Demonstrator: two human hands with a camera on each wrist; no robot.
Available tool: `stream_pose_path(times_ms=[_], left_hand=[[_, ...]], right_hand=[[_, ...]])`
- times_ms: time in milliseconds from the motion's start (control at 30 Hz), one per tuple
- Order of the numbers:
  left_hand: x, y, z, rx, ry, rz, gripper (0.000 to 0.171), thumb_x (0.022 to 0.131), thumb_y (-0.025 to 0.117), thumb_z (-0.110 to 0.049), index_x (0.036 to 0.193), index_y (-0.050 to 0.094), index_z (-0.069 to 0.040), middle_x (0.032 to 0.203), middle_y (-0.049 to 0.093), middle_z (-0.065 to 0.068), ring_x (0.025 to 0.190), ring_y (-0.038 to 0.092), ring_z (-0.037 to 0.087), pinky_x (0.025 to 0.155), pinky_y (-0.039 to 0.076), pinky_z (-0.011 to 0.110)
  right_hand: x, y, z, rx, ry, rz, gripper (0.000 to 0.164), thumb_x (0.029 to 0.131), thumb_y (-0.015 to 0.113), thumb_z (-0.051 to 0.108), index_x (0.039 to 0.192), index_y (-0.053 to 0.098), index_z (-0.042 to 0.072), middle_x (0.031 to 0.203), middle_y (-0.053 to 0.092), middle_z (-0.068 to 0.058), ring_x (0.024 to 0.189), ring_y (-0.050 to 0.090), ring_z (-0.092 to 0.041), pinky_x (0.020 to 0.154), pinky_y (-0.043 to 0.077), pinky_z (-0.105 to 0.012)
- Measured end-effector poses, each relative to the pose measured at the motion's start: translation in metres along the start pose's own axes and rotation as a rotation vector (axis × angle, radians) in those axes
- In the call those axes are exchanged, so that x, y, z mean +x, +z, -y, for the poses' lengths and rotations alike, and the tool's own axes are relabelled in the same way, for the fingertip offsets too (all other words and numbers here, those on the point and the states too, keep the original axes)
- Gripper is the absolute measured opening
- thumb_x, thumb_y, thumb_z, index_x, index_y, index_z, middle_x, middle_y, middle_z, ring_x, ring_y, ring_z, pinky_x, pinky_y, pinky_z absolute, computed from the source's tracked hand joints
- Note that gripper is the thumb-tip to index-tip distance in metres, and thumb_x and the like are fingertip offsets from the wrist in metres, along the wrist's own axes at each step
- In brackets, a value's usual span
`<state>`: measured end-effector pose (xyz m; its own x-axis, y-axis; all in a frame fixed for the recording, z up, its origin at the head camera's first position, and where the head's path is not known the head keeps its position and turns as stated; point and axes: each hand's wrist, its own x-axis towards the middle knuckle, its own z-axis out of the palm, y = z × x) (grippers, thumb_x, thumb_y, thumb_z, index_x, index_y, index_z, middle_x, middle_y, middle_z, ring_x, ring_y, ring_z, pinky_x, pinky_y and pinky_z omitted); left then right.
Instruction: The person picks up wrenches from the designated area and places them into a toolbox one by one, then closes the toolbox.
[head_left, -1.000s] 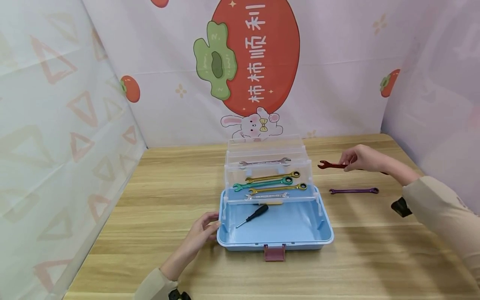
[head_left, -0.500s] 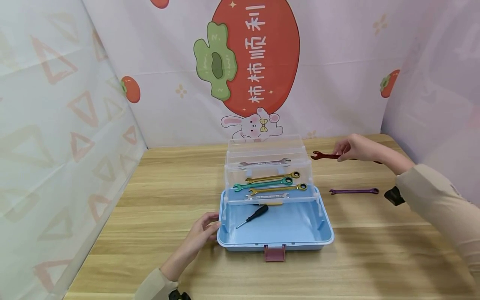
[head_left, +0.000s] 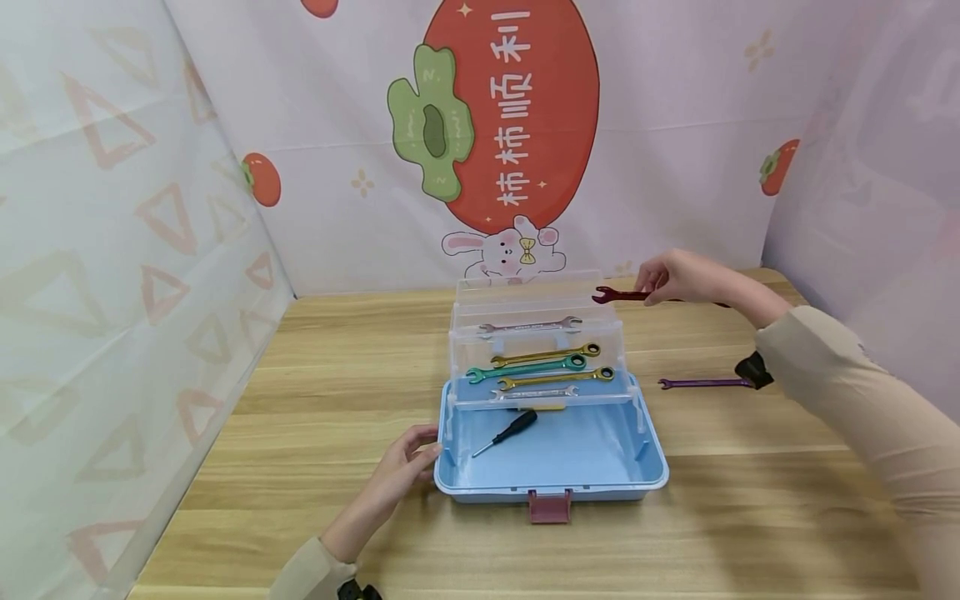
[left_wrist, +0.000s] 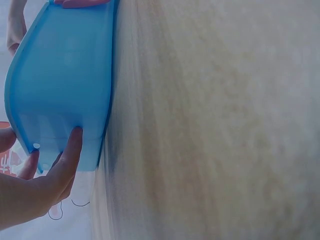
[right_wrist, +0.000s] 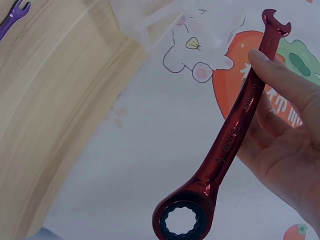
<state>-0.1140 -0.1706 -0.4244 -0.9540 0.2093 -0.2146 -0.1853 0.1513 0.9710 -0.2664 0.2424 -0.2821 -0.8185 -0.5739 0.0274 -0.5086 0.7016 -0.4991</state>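
My right hand [head_left: 678, 276] holds a dark red combination wrench [right_wrist: 232, 130] up behind the toolbox, right of its raised trays. In the right wrist view the ring end points down and the open end up, with the thumb along the handle. My left hand [head_left: 407, 457] holds the left side of the blue toolbox [head_left: 551, 493], thumb at the rim and fingertips on the outer wall [left_wrist: 65, 80]. The clear trays [head_left: 540, 337] carry several wrenches, including a teal wrench [head_left: 528, 368] and a gold wrench [head_left: 555, 380]. A black-handled screwdriver [head_left: 515, 423] lies in the box.
A purple wrench [head_left: 701, 383] lies on the wooden table [head_left: 330, 400], right of the box. The box's dark pink latch [head_left: 550, 507] hangs at its front. Fabric printed with a large persimmon [head_left: 540, 108] rises behind the table.
My right hand has carried the red wrench leftward and away from me, toward the trays. The left hand and the toolbox have stayed in place.
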Motion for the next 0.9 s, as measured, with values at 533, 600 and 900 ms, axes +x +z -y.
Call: stream_pose_path(times_ms=[533, 600, 900], left_hand=[[0.000, -0.001, 0.002, -0.020, 0.006, -0.006, 0.044, 0.088, 0.054, -0.016, 0.123, 0.040, 0.007, 0.122, 0.045, 0.024, 0.101, 0.053, 0.025, 0.078, 0.049, 0.038], [0.000, 0.000, 0.002, -0.018, 0.005, -0.007, 0.044, 0.088, 0.054, -0.016, 0.123, 0.040, 0.006, 0.122, 0.045, 0.023, 0.101, 0.053, 0.025, 0.078, 0.049, 0.038], [0.000, 0.000, 0.000, -0.015, 0.005, -0.009, 0.044, 0.088, 0.054, -0.017, 0.123, 0.040, 0.006, 0.122, 0.045, 0.023, 0.102, 0.052, 0.026, 0.078, 0.049, 0.038]], right_hand=[[0.054, 0.013, 0.034, -0.009, -0.022, 0.041, 0.009, 0.076, 0.066, 0.003, 0.085, 0.063, 0.003, 0.077, 0.061, -0.007, 0.070, 0.054, -0.020, 0.062, 0.045, -0.029], [0.060, 0.016, 0.038, -0.008, -0.023, 0.040, 0.009, 0.076, 0.067, 0.003, 0.084, 0.064, 0.003, 0.078, 0.061, -0.007, 0.070, 0.054, -0.020, 0.062, 0.046, -0.030], [0.080, 0.031, 0.052, -0.015, -0.026, 0.083, 0.010, 0.075, 0.067, 0.003, 0.085, 0.064, 0.002, 0.077, 0.060, -0.008, 0.071, 0.052, -0.021, 0.064, 0.047, -0.031]])
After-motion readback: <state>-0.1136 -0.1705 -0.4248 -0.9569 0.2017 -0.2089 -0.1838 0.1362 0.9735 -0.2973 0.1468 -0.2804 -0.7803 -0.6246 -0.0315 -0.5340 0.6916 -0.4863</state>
